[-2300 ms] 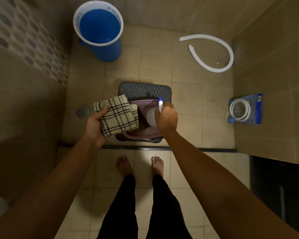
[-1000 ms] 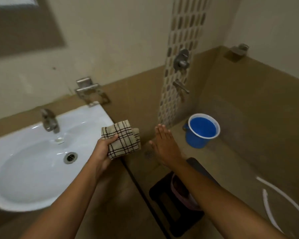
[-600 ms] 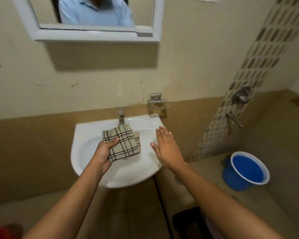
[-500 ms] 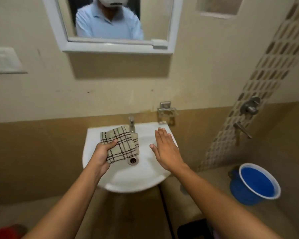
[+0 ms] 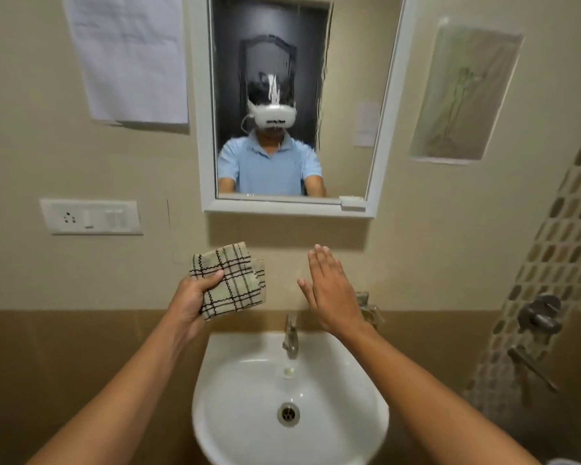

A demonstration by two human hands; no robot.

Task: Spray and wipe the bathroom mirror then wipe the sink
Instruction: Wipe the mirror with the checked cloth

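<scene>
Head view: beige tiled wall with brown lower band, white-framed rectangular mirror (image 5: 292, 95) streaked with white foam, far above round white ceramic sink (image 5: 249, 397) with steel tap (image 5: 291, 337). Left hand (image 5: 192, 297) closed round folded beige checked cloth (image 5: 230, 280), held below mirror's lower frame, left of right hand (image 5: 329, 293), flat, fingers spread, empty. Clear wall between mirror edge and sink rim; white switch plate (image 5: 91, 216) left, mosaic tile strip (image 5: 544, 263) right.

No legible text anywhere.

Bare forearms; light-blue polo shirt (image 5: 269, 169)
</scene>
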